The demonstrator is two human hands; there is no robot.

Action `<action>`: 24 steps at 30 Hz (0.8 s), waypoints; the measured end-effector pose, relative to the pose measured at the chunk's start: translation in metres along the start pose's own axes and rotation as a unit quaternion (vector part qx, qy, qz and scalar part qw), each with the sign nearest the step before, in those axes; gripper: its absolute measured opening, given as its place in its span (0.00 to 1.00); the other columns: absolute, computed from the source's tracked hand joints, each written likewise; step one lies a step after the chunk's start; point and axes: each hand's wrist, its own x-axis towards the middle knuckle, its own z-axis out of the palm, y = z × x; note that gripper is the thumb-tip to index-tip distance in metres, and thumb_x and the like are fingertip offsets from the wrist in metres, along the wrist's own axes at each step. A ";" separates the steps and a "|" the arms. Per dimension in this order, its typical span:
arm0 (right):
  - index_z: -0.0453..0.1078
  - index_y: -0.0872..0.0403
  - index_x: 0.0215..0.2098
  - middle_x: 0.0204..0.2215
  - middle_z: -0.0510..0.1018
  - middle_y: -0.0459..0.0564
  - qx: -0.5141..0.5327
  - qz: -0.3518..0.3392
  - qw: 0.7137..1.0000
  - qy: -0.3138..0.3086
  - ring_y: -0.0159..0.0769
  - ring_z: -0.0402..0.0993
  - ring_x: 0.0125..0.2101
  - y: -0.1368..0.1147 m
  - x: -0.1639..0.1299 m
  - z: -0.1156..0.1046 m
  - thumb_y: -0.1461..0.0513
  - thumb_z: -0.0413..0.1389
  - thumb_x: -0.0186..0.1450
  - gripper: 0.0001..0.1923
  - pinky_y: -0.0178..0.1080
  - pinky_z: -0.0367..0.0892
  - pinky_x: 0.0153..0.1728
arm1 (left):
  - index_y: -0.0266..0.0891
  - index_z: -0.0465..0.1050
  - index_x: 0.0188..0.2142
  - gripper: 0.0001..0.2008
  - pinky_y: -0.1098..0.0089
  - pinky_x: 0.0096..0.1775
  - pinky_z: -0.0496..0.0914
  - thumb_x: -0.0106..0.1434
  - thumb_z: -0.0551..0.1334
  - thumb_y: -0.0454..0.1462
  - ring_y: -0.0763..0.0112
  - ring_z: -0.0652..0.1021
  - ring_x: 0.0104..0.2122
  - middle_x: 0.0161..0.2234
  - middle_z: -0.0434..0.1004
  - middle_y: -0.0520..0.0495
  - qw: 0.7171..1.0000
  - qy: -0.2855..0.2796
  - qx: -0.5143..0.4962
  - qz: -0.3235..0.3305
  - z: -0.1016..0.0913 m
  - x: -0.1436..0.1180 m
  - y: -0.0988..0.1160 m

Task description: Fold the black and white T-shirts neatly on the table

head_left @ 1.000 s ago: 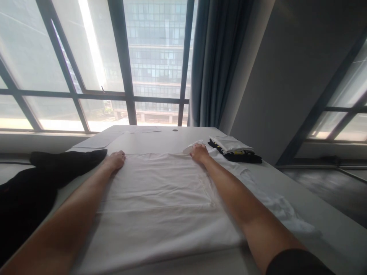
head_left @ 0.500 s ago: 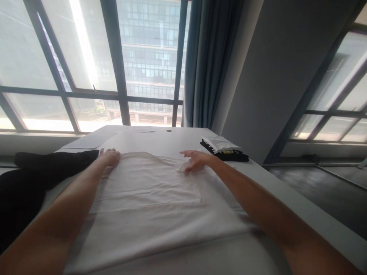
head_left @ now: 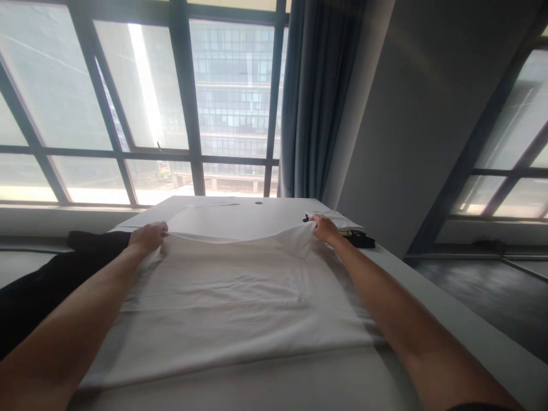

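A white cloth garment (head_left: 222,279), which looks like a T-shirt, lies spread on the white table in front of me. Its far edge is lifted and sags between my two hands. My left hand (head_left: 149,236) is closed on the far left corner of the fabric. At the far right corner, my right hand (head_left: 324,229) pinches the cloth and pulls it taut. Wrinkles and a folded-over layer show in the middle of the garment. Both sets of fingertips are partly hidden by the fabric or the hands themselves.
Just behind my right hand sits a stack of folded black and white clothes (head_left: 359,237). Dark clothing (head_left: 72,274) lies along the left side. Paper sheets (head_left: 205,204) rest on the far part of the table (head_left: 282,208), before windows and a blue-grey curtain (head_left: 306,114).
My right hand has moved outward to the right and closed on the cloth's corner. The far edge, loosely bunched before, is now raised and stretched between both hands. The view has tilted up slightly.
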 end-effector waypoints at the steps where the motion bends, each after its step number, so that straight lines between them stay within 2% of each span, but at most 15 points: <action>1: 0.74 0.56 0.52 0.52 0.78 0.57 0.022 0.017 0.999 0.020 0.43 0.73 0.50 0.006 0.005 -0.009 0.69 0.50 0.61 0.22 0.35 0.64 0.49 | 0.38 0.72 0.48 0.18 0.59 0.42 0.69 0.68 0.49 0.42 0.49 0.77 0.48 0.52 0.77 0.36 1.000 0.022 -0.006 0.005 -0.005 -0.004 -0.001; 4: 0.75 0.55 0.52 0.49 0.80 0.55 0.067 0.035 0.997 0.019 0.44 0.74 0.48 0.024 0.009 -0.032 0.66 0.49 0.62 0.22 0.35 0.65 0.47 | 0.36 0.73 0.47 0.19 0.59 0.46 0.68 0.69 0.49 0.42 0.51 0.76 0.48 0.49 0.78 0.38 0.997 0.066 -0.018 0.034 -0.014 -0.016 -0.007; 8: 0.77 0.56 0.47 0.46 0.81 0.55 0.067 0.031 0.997 -0.007 0.42 0.75 0.47 0.034 -0.007 -0.052 0.64 0.45 0.65 0.20 0.33 0.64 0.44 | 0.40 0.75 0.45 0.18 0.62 0.44 0.68 0.68 0.50 0.44 0.52 0.77 0.48 0.46 0.79 0.40 0.997 0.066 -0.021 0.037 -0.017 -0.036 -0.018; 10: 0.78 0.56 0.44 0.45 0.82 0.55 0.048 0.022 0.999 -0.008 0.41 0.76 0.45 0.032 -0.018 -0.058 0.62 0.45 0.68 0.20 0.33 0.64 0.42 | 0.40 0.76 0.44 0.17 0.62 0.44 0.68 0.67 0.51 0.43 0.52 0.77 0.47 0.46 0.79 0.40 0.997 0.068 -0.029 0.030 -0.017 -0.045 -0.022; 12: 0.78 0.55 0.42 0.42 0.82 0.55 0.023 0.004 0.999 -0.025 0.42 0.76 0.42 0.027 -0.028 -0.063 0.55 0.48 0.69 0.18 0.33 0.64 0.39 | 0.39 0.76 0.44 0.17 0.62 0.44 0.68 0.67 0.51 0.43 0.52 0.77 0.47 0.46 0.80 0.40 0.997 0.066 -0.040 0.028 -0.018 -0.051 -0.022; 15: 0.77 0.53 0.36 0.39 0.82 0.55 -0.020 -0.018 0.998 -0.061 0.43 0.77 0.40 0.019 -0.037 -0.071 0.46 0.56 0.64 0.21 0.35 0.63 0.35 | 0.40 0.77 0.43 0.17 0.62 0.45 0.68 0.66 0.52 0.43 0.52 0.77 0.47 0.46 0.80 0.41 0.997 0.060 -0.049 0.032 -0.021 -0.056 -0.021; 19: 0.74 0.53 0.25 0.30 0.79 0.56 -0.018 0.009 0.998 -0.067 0.45 0.76 0.36 0.015 -0.042 -0.081 0.40 0.48 0.66 0.30 0.37 0.62 0.32 | 0.43 0.77 0.41 0.15 0.62 0.43 0.68 0.65 0.52 0.42 0.54 0.77 0.46 0.44 0.80 0.40 0.995 0.082 -0.041 0.044 -0.023 -0.055 -0.024; 21: 0.71 0.53 0.21 0.24 0.76 0.53 0.017 0.012 0.993 -0.116 0.44 0.75 0.33 0.019 -0.046 -0.084 0.37 0.48 0.64 0.32 0.37 0.63 0.30 | 0.42 0.77 0.39 0.14 0.64 0.44 0.68 0.64 0.53 0.42 0.56 0.77 0.45 0.43 0.80 0.40 0.994 0.083 -0.035 0.068 -0.021 -0.055 -0.031; 24: 0.69 0.52 0.18 0.20 0.72 0.49 0.061 0.017 0.964 -0.260 0.41 0.72 0.29 0.031 -0.055 -0.084 0.35 0.59 0.54 0.31 0.37 0.64 0.29 | 0.41 0.78 0.35 0.12 0.68 0.45 0.67 0.62 0.58 0.42 0.60 0.76 0.42 0.40 0.81 0.44 0.991 0.033 -0.048 0.122 -0.013 -0.058 -0.045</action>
